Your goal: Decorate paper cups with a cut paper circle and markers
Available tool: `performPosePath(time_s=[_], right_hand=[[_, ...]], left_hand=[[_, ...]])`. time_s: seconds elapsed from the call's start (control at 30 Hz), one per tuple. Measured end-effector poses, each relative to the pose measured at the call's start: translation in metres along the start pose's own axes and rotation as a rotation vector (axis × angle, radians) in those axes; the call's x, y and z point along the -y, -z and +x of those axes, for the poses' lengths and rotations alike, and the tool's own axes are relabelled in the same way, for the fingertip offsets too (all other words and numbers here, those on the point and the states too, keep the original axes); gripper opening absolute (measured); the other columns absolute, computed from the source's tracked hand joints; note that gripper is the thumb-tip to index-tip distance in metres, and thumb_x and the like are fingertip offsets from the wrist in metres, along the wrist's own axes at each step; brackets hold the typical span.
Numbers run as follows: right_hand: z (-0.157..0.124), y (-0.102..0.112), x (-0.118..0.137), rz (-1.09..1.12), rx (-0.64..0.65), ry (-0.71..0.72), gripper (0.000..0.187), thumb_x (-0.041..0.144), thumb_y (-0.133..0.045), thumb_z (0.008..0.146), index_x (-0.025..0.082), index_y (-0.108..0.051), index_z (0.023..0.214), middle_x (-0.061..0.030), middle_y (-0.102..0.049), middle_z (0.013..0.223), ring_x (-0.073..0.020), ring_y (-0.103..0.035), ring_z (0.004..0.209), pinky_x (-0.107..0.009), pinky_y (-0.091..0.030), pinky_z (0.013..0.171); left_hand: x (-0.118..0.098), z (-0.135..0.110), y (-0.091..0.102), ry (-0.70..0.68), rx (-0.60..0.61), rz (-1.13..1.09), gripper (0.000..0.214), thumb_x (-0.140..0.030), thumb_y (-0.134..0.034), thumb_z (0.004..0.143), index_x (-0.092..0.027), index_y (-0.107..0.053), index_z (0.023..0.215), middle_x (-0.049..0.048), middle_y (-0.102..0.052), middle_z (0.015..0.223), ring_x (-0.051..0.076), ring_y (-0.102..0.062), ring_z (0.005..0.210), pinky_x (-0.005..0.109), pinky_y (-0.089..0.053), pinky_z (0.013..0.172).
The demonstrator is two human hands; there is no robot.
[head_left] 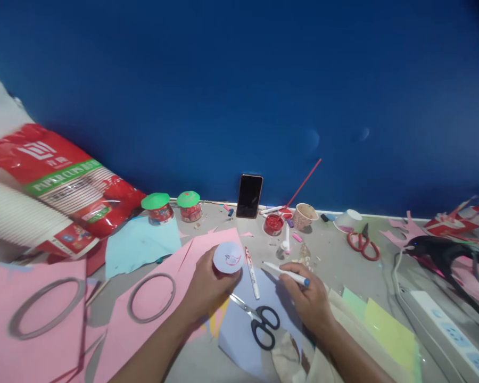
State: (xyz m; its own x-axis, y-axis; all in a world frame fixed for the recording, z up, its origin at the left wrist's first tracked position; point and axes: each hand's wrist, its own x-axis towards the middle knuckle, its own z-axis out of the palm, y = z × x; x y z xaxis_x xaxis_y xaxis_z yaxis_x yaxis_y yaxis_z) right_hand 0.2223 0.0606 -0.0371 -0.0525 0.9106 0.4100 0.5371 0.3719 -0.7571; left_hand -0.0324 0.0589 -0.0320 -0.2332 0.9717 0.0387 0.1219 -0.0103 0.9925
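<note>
Above the middle of the table [331, 266], well forward of its back edge, the left hand [211, 276] curls its fingers and thumb closely round a pale disc [228, 258], face up, with a red and dark drawing on it. Whether a cup sits under the disc cannot be told. The right hand [305, 298] pinches a blue-ended pen [283, 272], its tip towards the disc but apart from it. For clean lines, the disc is best kept level and gripped at the rim, fingers off the drawing, with light pen strokes and black scissors [259, 322] pushed aside from below.

Of the containers, the largest is a red bag [72, 186] at the back left, paper cups visible inside. A cup stack [27, 218] lies beside it. Along the back edge stand a patterned cup [304, 219], upright, its contents unclear, and a white cup [348, 219], apparently upside down. Nearer the back left corner, two lidded cups [160, 215] wear green tops that hide their insides. A small tub [273, 225], near the back edge's middle, holds something red.
</note>
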Motion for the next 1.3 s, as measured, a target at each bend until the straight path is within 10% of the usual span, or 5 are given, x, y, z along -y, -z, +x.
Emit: performPosePath(time_s=[0.4,0.73,1.07,1.3], right_hand=[[0.023,0.018,0.046,0.591,-0.040,-0.410,0.040,0.057,-0.082,0.084,0.020,-0.068,0.085,0.0006,-0.065,0.061,-0.0127,-0.055,0.054,-0.024,-0.045,0.053],[0.026,-0.035,0.060,0.548,-0.044,-0.296,0.024,0.044,-0.072,0.093,0.020,-0.073,0.089,-0.0020,-0.073,0.068,-0.0143,-0.061,0.056,-0.024,-0.050,0.053],[0.010,-0.029,0.041,0.242,-0.088,-0.176,0.019,0.037,-0.069,0.095,0.021,-0.076,0.087,-0.0032,-0.074,0.070,-0.0184,-0.069,0.060,-0.027,-0.056,0.058],[0.021,-0.035,0.030,0.052,0.101,0.233,0.021,0.022,-0.060,0.101,0.025,-0.076,0.114,-0.0078,-0.080,0.100,-0.0232,-0.076,0.092,-0.035,-0.063,0.084]], left_hand=[[-0.006,-0.008,-0.009,0.080,-0.100,0.113,0.058,-0.037,-0.086,0.069,-0.023,-0.060,0.118,0.0079,-0.078,0.108,0.030,-0.076,0.099,0.043,-0.061,0.086],[0.012,-0.008,-0.006,0.052,-0.112,0.120,0.063,-0.034,-0.087,0.070,-0.025,-0.054,0.123,0.0055,-0.072,0.113,0.027,-0.074,0.098,0.041,-0.060,0.086],[0.016,-0.004,-0.004,0.095,-0.124,0.185,0.067,-0.030,-0.090,0.067,-0.027,-0.054,0.124,0.0033,-0.071,0.116,0.028,-0.073,0.100,0.041,-0.060,0.088],[0.011,-0.003,-0.003,0.112,-0.096,0.181,0.065,-0.032,-0.088,0.068,-0.025,-0.055,0.124,0.0053,-0.072,0.114,0.029,-0.074,0.101,0.044,-0.060,0.089]])
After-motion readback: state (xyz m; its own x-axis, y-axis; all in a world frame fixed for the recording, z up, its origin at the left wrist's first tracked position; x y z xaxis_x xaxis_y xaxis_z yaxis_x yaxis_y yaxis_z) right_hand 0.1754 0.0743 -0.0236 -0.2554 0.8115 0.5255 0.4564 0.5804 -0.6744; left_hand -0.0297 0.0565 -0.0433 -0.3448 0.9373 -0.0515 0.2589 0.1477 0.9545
